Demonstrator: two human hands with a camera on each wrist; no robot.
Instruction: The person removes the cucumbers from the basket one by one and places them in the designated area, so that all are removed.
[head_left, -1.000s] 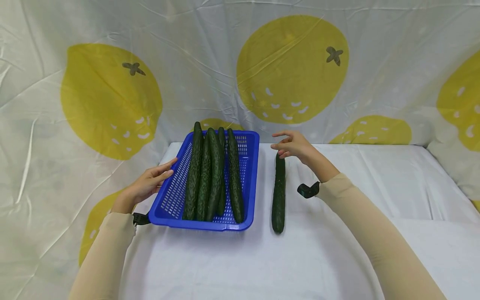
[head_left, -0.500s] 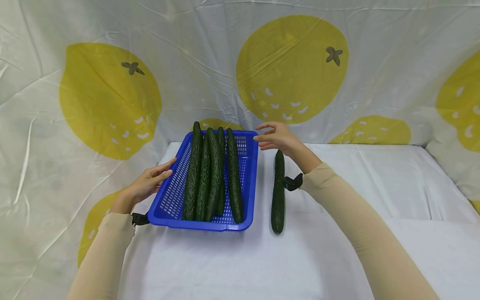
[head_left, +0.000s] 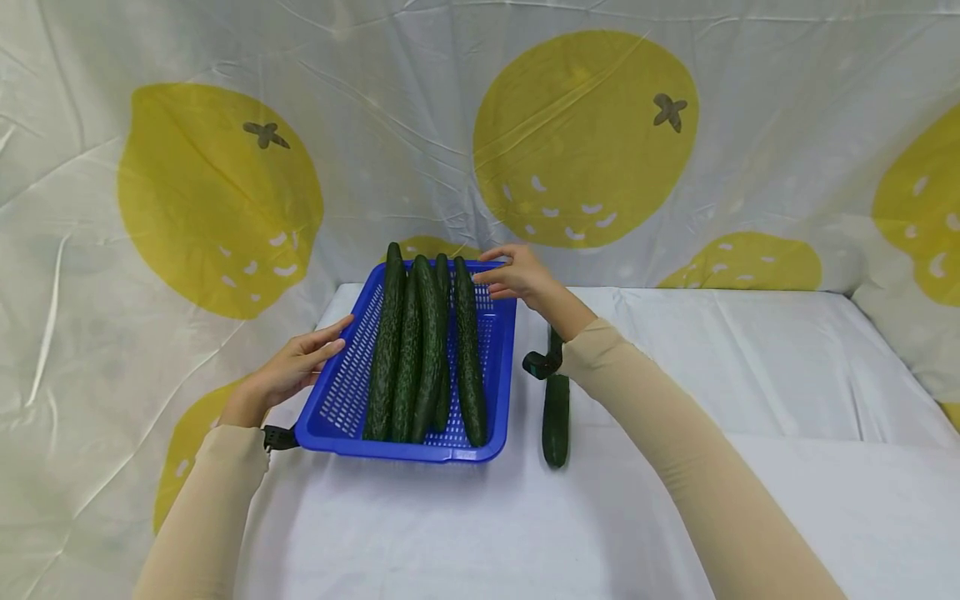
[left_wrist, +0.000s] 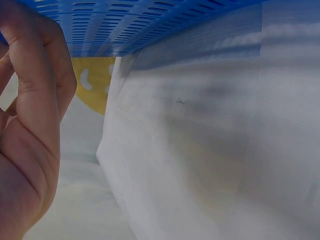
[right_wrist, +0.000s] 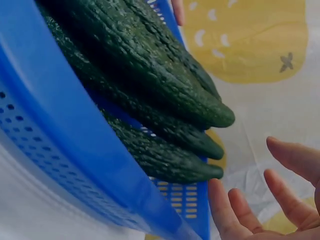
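Observation:
A blue perforated plastic basket holds several long dark green cucumbers, their far ends resting up at the back rim. At its left side my left hand grips the basket, fingers against the underside in the left wrist view. My right hand, fingers spread and holding nothing, hovers over the basket's back right corner. Its fingertips come right by the tip of the rightmost cucumber. In the right wrist view the fingers sit beside that tip. Another cucumber lies on the table, partly hidden by the right wrist camera.
A white cloth covers the table. Behind it hangs a pale curtain printed with yellow lemons, close to the basket's back rim. The right sleeve passes over the table to the right of the loose cucumber.
My right hand has moved left from above the loose cucumber's far end to over the basket's back right corner. The left hand and the basket have stayed in place.

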